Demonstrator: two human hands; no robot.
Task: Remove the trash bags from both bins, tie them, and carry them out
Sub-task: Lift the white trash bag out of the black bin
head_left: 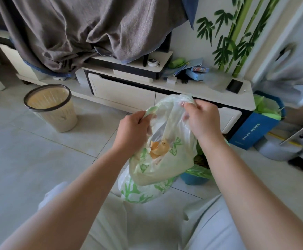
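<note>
Both hands (167,123) pinching the trash bag (167,159) handles, mouth wide open. Could spill peels (158,147) if tipped.

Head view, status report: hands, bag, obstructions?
Left hand and right hand each grip the mouth of the translucent green-printed plastic trash bag, still untied. Round beige plastic bin stands bagless. Nothing obstructing.

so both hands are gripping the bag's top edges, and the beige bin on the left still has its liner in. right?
Not quite. The head view shows the beige bin with no liner: its bare slatted inside is visible. The rest holds: the left hand and right hand each have a grip on a top edge of the bag, holding it open.
</note>
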